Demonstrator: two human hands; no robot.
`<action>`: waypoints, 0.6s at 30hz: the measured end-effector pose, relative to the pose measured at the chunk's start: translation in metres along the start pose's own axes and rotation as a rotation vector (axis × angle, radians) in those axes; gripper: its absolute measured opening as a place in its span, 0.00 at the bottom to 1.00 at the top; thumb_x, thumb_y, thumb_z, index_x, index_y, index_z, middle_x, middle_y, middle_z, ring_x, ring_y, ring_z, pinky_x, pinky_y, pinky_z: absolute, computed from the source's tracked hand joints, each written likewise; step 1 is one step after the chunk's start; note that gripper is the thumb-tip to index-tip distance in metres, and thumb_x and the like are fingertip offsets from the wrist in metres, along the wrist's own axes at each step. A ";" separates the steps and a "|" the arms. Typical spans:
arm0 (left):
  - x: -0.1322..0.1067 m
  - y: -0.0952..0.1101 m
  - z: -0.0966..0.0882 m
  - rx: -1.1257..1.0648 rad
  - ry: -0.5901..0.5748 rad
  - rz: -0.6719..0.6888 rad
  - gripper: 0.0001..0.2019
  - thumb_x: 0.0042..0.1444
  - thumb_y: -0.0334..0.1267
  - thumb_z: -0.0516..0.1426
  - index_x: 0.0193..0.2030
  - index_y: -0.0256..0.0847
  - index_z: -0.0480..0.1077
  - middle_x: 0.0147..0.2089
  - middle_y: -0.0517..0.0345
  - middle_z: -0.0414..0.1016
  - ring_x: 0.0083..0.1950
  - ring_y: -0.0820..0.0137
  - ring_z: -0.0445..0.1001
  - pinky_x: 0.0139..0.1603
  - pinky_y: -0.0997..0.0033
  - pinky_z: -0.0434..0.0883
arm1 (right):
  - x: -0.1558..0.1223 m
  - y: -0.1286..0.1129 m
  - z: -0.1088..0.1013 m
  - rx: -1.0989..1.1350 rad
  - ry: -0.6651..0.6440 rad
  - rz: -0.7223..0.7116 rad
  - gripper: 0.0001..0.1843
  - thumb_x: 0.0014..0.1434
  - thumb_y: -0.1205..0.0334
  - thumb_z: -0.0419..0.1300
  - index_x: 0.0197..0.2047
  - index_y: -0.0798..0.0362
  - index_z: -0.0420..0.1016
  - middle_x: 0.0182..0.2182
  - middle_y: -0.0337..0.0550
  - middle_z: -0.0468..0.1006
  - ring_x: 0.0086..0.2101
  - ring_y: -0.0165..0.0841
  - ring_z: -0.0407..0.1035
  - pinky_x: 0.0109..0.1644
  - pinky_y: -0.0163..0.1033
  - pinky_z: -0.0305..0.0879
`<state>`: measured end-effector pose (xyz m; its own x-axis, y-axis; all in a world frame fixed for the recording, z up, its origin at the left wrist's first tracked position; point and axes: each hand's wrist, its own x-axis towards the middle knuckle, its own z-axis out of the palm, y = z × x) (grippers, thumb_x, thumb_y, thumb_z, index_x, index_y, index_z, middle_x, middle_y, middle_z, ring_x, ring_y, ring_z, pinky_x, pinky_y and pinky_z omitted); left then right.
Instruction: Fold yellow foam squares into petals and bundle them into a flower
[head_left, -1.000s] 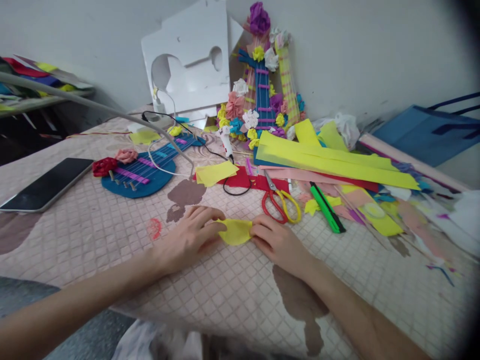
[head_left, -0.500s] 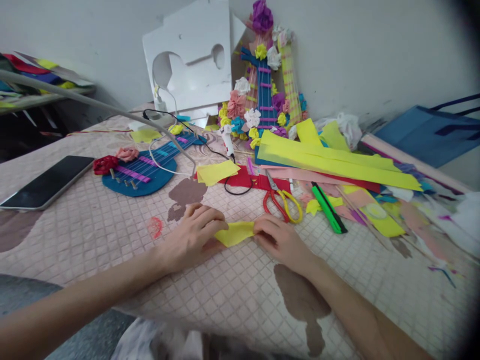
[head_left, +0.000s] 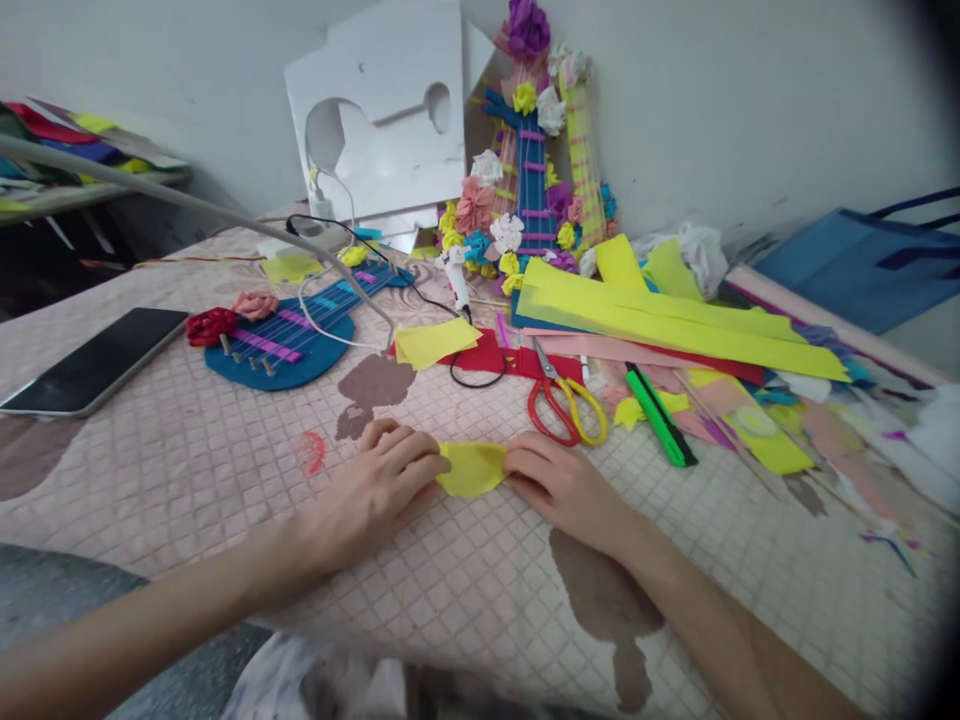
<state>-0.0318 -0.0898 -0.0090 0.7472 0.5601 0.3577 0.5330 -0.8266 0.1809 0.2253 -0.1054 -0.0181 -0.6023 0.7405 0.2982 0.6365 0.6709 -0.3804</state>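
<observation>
A small piece of yellow paper (head_left: 472, 468) lies on the quilted pink cloth (head_left: 225, 470) between my two hands. My left hand (head_left: 375, 490) rests on its left end, fingers curled and pinching the edge. On the paper's right end my right hand (head_left: 559, 485) presses with bent fingers. Just beyond my right hand lie scissors (head_left: 562, 400) with red and yellow handles and a green utility knife (head_left: 660, 415).
A phone (head_left: 90, 362) lies at the far left. A blue paper guitar (head_left: 289, 335) with paper roses lies behind my left hand, with cables over it. Long yellow paper strips (head_left: 675, 320), scraps and a flower-covered guitar model (head_left: 532, 170) crowd the back right. A blue bag (head_left: 862, 265) stands far right.
The yellow paper between my fingers has changed shape slightly, from a flatter strip to a rounder fold. Both hands stay in nearly the same place.
</observation>
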 end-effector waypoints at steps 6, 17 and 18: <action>0.000 -0.001 0.005 -0.034 -0.003 -0.046 0.08 0.63 0.32 0.49 0.38 0.42 0.70 0.41 0.56 0.71 0.41 0.68 0.67 0.46 0.61 0.58 | 0.000 -0.001 0.001 -0.025 -0.049 0.008 0.07 0.63 0.67 0.52 0.41 0.52 0.70 0.40 0.45 0.72 0.40 0.34 0.68 0.43 0.41 0.69; 0.005 -0.003 0.004 -0.085 -0.001 -0.095 0.08 0.63 0.33 0.49 0.36 0.39 0.69 0.38 0.57 0.73 0.41 0.68 0.68 0.45 0.62 0.59 | 0.000 -0.005 0.003 -0.102 -0.031 0.031 0.04 0.62 0.65 0.53 0.40 0.52 0.68 0.40 0.46 0.71 0.39 0.35 0.68 0.41 0.41 0.68; 0.005 -0.002 0.005 -0.078 -0.002 -0.089 0.08 0.63 0.33 0.49 0.36 0.39 0.69 0.38 0.57 0.73 0.41 0.68 0.68 0.45 0.62 0.58 | 0.000 -0.006 0.004 -0.115 -0.039 0.026 0.04 0.62 0.65 0.53 0.39 0.52 0.68 0.39 0.45 0.71 0.39 0.34 0.68 0.41 0.40 0.68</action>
<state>-0.0272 -0.0850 -0.0119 0.6988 0.6318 0.3353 0.5650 -0.7751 0.2829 0.2199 -0.1094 -0.0191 -0.6018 0.7571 0.2543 0.7018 0.6533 -0.2842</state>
